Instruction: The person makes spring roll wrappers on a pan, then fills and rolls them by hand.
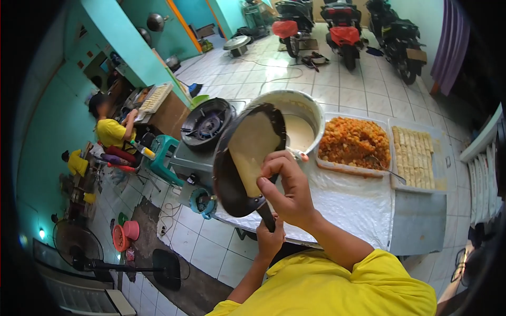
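My left hand (271, 239) is wrapped round the handle of a dark frying pan (225, 187), which is tilted steeply above the table. A thin pale crepe (255, 145) covers part of the pan's inside, its left edge lifted or folded over. My right hand (289, 190) pinches the crepe's lower edge near the handle, thumb against forefinger. Just behind the pan stands a large pot (316, 105) of pale batter (299, 132). To the right is a plastic tub of orange chopped filling (354, 139) with a spoon (392, 173) in it.
A gas burner (209, 124) stands left of the pot. Pale rolls (412, 158) fill a tray at the right. White plastic sheeting (348, 208) covers the table. A person in a yellow shirt (112, 132) sits at the left. Motorbikes (345, 31) are parked at the back.
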{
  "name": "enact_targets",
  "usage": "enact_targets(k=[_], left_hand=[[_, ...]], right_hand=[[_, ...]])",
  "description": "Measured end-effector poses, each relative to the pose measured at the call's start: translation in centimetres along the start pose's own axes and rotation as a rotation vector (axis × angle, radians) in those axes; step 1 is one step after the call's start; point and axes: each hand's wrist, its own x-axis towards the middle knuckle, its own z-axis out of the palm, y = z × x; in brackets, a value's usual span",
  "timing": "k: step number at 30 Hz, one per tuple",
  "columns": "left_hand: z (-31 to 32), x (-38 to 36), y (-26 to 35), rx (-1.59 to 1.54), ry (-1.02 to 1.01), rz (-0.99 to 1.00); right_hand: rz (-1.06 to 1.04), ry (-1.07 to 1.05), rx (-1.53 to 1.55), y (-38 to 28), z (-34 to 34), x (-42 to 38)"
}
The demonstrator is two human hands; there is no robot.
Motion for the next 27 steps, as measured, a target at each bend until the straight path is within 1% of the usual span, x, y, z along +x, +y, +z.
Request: enact_targets(k=[2,4,6,7,8,10,11,12,13,15,17,19,20,21,22,24,25,27], left_hand=[[0.3,-0.7,0.1,-0.027,0.000,-0.016],[0.0,-1.5,-0.1,-0.038,0.023,-0.042],[0.0,-2.7,0.6,0.007,0.089,-0.138],[-0.4,-3.3,0.5,-0.013,0.080,-0.096],[-0.8,-3.7,0.4,-0.009,0.086,-0.129],[-1.8,-4.3,-0.4,-0.003,0.144,-0.097],[-2.2,-4.2,-0.2,-0.001,0.127,-0.125],[-2.6,-4.0,0.3,0.014,0.173,-0.135],[-2.9,-3.6,0.6,0.029,0.220,-0.139],[-3.3,-2.3,0.7,0.055,0.229,-0.132],[-3.9,-1.1,0.4,0.067,0.245,-0.080],[-3.5,-0.3,0.9,0.035,0.236,-0.051],[-3.4,0.0,1.2,0.006,0.230,-0.032],[-3.3,0.2,1.6,-0.009,0.266,-0.005],[-3.2,0.1,1.9,-0.031,0.266,-0.018],[-3.6,-0.8,1.8,-0.059,0.300,-0.026],[-4.0,-1.4,1.5,-0.049,0.302,-0.031],[-5.1,-2.5,1.1,-0.036,0.332,-0.053]], right_hand=[[0.305,0.111,0.632,-0.6,-0.7,-1.8],[0.325,0.181,0.643,-1.1,-2.7,-3.8],[0.353,0.273,0.482,-1.2,-5.9,-6.9],[0.427,0.354,0.510,-1.1,-7.7,-8.9],[0.500,0.435,0.540,-1.1,-9.8,-10.9],[0.703,0.584,0.398,-1.4,-14.5,-14.8],[0.818,0.605,0.164,-1.5,-16.8,-16.8],[0.929,0.618,-0.071,-1.7,-18.7,-18.4],[0.945,0.633,-0.083,-1.8,-19.8,-19.6],[0.792,0.283,-0.960,-1.5,-21.3,-20.5],[0.811,0.225,-0.583,-1.1,-18.5,-15.4],[0.691,0.062,-0.465,2.1,-14.8,-11.6],[0.613,-0.070,-0.554,3.7,-13.0,-9.6],[0.525,-0.155,-0.592,5.7,-11.2,-7.8],[0.407,-0.153,-0.628,7.5,-9.6,-6.0],[0.310,-0.138,-0.721,9.4,-7.2,-2.5],[0.288,-0.163,-0.707,10.4,-6.8,-1.5],[0.149,-0.047,-0.740,12.3,-6.3,0.3]])
